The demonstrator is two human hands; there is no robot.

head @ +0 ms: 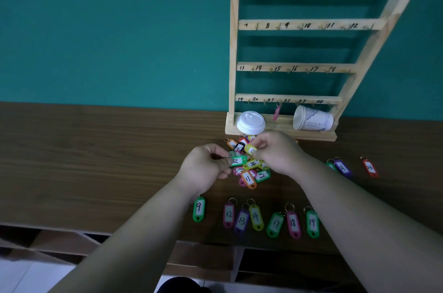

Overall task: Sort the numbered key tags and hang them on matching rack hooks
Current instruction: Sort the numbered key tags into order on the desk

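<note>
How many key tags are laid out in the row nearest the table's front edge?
7, left to right: green 9, pink 12, purple 13, yellow 14, green 17, pink 18, green 19. Others may lie hidden.

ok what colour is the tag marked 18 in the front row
The 18 tag is pink with a white label, head view.

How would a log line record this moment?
left hand: pinches green plastic tag | right hand: pinches yellow plastic tag | wooden rack: one pink tag hung
</note>
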